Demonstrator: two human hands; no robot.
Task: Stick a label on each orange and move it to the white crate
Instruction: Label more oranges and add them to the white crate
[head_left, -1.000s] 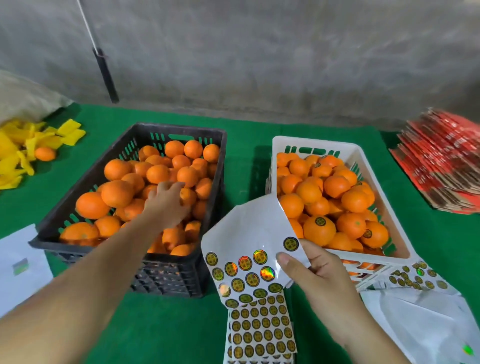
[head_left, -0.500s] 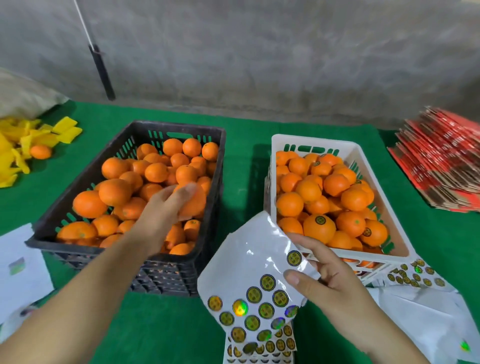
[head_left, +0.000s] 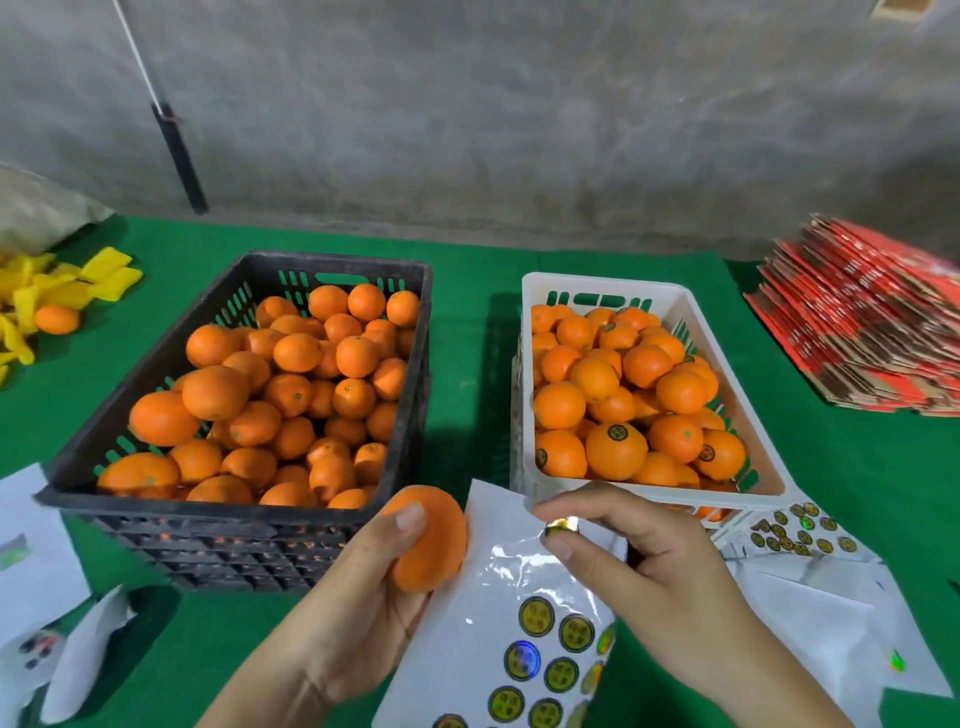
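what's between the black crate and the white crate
In the head view, only a bare strip of green cloth lies between the black crate and the white crate; nothing stands on it.

You see orange fruit (head_left: 429, 540) filling a black crate (head_left: 332, 270) at ten o'clock and a white crate (head_left: 597, 283) at one; green-and-gold round labels (head_left: 536, 616) dot a white sheet (head_left: 457, 649) on green cloth (head_left: 467, 260).

orange (head_left: 434, 540) lifted out (left grip (head_left: 363, 597)), label (head_left: 561, 526) peeled off
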